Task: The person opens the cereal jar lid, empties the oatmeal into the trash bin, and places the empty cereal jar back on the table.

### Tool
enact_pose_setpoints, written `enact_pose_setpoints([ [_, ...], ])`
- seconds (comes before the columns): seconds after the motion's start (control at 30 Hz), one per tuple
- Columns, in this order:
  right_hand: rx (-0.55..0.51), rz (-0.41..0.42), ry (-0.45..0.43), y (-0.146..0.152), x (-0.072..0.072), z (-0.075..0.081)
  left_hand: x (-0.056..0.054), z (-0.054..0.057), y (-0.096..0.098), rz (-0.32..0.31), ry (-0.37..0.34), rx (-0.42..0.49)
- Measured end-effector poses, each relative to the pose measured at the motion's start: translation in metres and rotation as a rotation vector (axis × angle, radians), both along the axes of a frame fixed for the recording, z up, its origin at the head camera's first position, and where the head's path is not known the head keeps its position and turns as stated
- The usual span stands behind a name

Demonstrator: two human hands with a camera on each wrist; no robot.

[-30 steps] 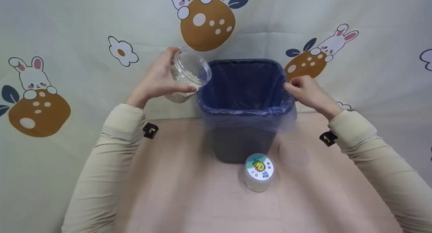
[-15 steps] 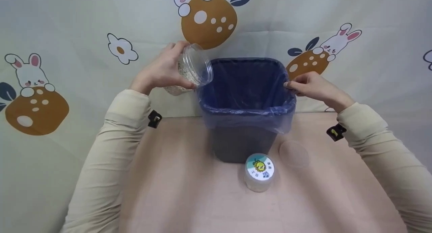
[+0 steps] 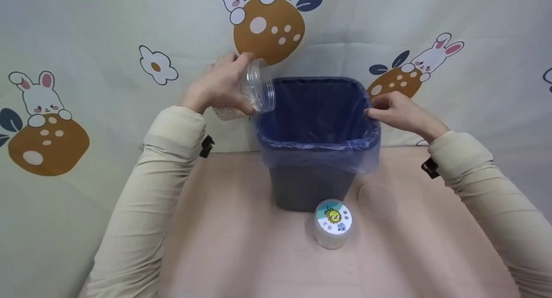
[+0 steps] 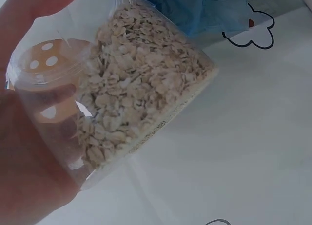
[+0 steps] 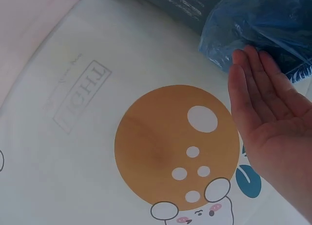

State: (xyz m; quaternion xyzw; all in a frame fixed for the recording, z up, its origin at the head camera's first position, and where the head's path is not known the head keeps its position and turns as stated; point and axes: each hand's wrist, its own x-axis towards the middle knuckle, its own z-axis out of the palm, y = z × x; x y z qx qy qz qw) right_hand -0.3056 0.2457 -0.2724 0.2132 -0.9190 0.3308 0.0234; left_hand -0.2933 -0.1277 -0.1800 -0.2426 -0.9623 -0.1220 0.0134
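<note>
My left hand [image 3: 222, 84] grips a clear plastic jar [image 3: 258, 86] of oat flakes, tilted with its uncovered mouth over the left rim of the trash can. In the left wrist view the oats [image 4: 141, 74] lie banked along the lower side of the jar. A dark trash can [image 3: 312, 181], lined with a blue plastic bag [image 3: 319, 158], stands upright on the table. At its right rim is my right hand [image 3: 399, 112], thumb at the edge. In the right wrist view, the fingers [image 5: 253, 84] lie against the outside of the bag; the thumb is hidden there.
In front of the trash can stands a small jar [image 3: 333, 224] with a colourful printed lid. A clear round lid [image 3: 377, 200] lies to its right on the pinkish table [image 3: 258, 255]. Behind hangs a printed cloth [image 3: 336, 26].
My left hand has moved slightly right and turned the jar further over, so its mouth faces the trash can more. The right hand stays at the right rim, with its fingers shifted slightly.
</note>
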Motion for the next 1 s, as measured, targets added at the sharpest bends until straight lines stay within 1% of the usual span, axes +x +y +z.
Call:
enact_pose_setpoints([
  [0.13, 0.002, -0.005, 0.007, -0.002, 0.001, -0.001, -0.001, 0.000, 0.002, 0.029, 0.005, -0.033],
  [0.3, 0.012, -0.034, -0.001, -0.002, 0.001, -0.001, -0.002, 0.003, 0.011, 0.055, 0.029, -0.099],
  [0.47, 0.034, -0.039, 0.005, -0.002, 0.002, 0.000, -0.003, 0.007, 0.018, 0.051, 0.037, -0.155],
  [0.7, 0.051, -0.019, 0.024, -0.004, 0.004, 0.002, -0.003, 0.011, 0.021, 0.054, 0.031, -0.209],
  [0.9, 0.073, -0.029, 0.021, -0.004, 0.003, 0.002, -0.002, 0.014, 0.027, 0.058, 0.015, -0.265],
  [1.0, 0.077, -0.029, 0.032, -0.003, 0.004, 0.003, -0.002, 0.016, 0.030, 0.056, 0.019, -0.295],
])
